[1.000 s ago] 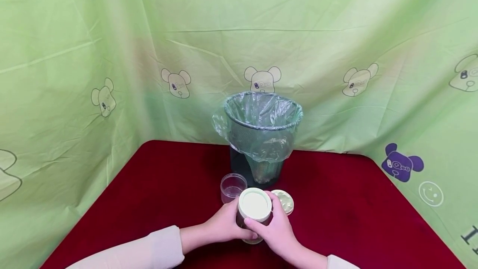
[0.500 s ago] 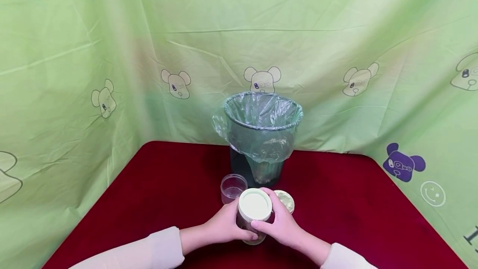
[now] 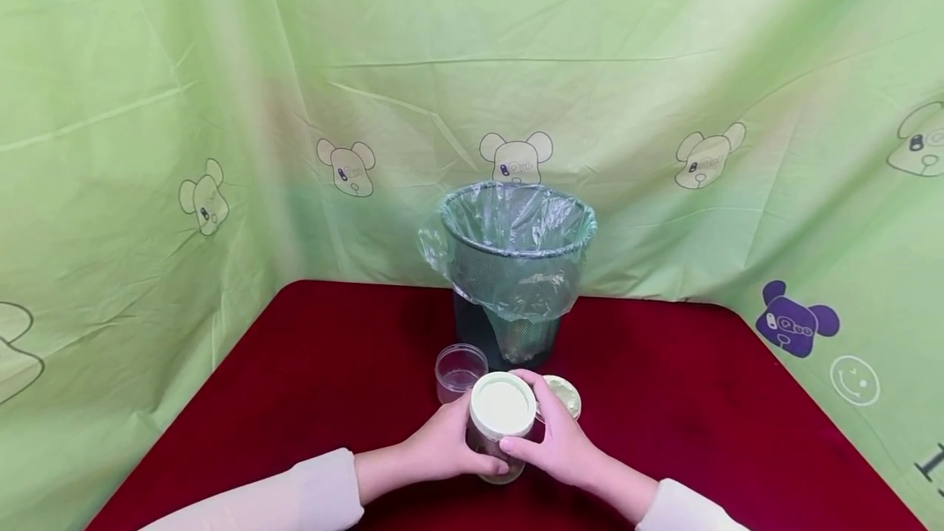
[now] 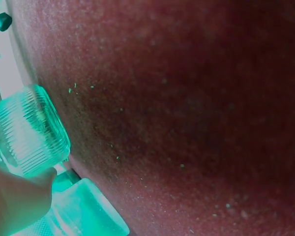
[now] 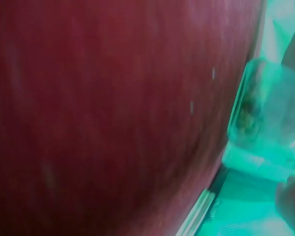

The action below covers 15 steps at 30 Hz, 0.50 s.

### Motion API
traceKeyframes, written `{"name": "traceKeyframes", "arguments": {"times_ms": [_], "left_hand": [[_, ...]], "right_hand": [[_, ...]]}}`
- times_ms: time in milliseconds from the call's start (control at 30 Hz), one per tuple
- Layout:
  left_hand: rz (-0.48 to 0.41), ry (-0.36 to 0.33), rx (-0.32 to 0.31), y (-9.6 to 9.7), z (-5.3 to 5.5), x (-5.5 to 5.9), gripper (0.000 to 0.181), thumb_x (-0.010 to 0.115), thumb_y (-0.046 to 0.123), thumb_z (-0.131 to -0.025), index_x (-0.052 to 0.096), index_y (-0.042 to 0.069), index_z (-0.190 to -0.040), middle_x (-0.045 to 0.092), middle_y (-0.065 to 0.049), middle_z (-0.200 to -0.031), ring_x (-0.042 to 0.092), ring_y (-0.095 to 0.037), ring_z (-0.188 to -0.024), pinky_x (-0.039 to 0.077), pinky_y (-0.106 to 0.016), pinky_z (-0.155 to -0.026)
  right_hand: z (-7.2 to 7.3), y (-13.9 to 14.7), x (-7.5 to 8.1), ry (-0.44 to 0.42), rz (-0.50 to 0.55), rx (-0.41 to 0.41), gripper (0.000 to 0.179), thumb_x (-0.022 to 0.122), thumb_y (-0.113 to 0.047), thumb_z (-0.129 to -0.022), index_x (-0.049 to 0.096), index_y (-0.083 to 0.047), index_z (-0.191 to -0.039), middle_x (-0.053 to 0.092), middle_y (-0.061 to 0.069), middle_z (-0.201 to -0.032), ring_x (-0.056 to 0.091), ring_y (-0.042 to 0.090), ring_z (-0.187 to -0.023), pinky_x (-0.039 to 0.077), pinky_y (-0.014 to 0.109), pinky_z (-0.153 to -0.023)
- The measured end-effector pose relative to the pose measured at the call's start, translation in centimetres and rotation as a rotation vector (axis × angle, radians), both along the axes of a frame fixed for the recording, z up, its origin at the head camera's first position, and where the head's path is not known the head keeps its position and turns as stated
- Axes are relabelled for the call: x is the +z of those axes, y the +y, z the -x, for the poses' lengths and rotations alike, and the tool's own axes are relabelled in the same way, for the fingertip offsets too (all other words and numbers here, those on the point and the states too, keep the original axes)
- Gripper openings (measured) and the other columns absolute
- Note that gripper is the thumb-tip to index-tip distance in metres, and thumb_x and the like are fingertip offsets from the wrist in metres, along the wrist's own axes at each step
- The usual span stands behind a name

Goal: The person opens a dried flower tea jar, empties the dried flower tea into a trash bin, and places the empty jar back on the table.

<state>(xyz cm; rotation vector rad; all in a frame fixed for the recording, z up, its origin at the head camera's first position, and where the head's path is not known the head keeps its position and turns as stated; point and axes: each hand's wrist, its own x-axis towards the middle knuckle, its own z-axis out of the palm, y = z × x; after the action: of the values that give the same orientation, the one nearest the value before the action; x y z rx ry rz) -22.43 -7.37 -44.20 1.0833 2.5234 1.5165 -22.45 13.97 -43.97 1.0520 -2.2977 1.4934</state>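
Note:
Between both hands stands a clear ribbed jar [image 3: 492, 465] with a white lid [image 3: 503, 404] on top. Thumb to the front, my left hand [image 3: 446, 441] grips the jar low on its left side. Curled round the right side is my right hand [image 3: 556, 437], its thumb just below the lid's edge and its fingers behind. In the left wrist view the jar [image 4: 32, 130] shows its ribbed wall, with the left thumb [image 4: 24, 201] beside it. Something brownish shows inside the jar [image 5: 265, 108] in the right wrist view. The left fingers are mostly hidden behind the jar.
A clear, open plastic tub [image 3: 459, 371] stands behind the left hand. A round whitish disc, perhaps a lid, [image 3: 564, 397] lies beyond the right hand. Behind them is a dark mesh bin [image 3: 472, 326] with a clear liner. Red cloth [image 3: 354, 351] covers the table; green curtains surround it.
My right hand has turned and shifted slightly to the right; its thumb slid right along the lid's front edge. My left hand and the jar stay put.

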Motion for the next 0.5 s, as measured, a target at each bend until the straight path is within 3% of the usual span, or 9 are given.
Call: {"name": "traceKeyframes", "arguments": {"times_ms": [300,500], "left_hand": [[0.004,-0.001,-0.006,-0.2,0.1,0.0,0.084,0.087,0.032,-0.071,0.041,0.020,-0.140,0.057,0.007,-0.125,0.054,-0.009,-0.115,0.042,-0.030,-0.100],[0.001,0.004,-0.011,-0.2,0.2,-0.1,0.083,0.086,0.032,-0.071,0.041,0.021,-0.140,0.058,0.008,-0.125,0.054,-0.009,-0.115,0.043,-0.031,-0.099]], "right_hand": [[-3.1,-2.4,1.3,-0.207,0.000,-0.365,0.080,0.086,-0.033,-0.071,0.043,-0.009,-0.135,0.054,0.000,-0.123,0.053,0.017,-0.112,0.045,0.036,-0.094],[-3.8,-3.6,2.2,-0.291,-0.015,-0.494,0.087,0.087,-0.039,-0.067,0.042,-0.008,-0.136,0.054,0.002,-0.122,0.053,0.017,-0.110,0.044,0.042,-0.092]]}}
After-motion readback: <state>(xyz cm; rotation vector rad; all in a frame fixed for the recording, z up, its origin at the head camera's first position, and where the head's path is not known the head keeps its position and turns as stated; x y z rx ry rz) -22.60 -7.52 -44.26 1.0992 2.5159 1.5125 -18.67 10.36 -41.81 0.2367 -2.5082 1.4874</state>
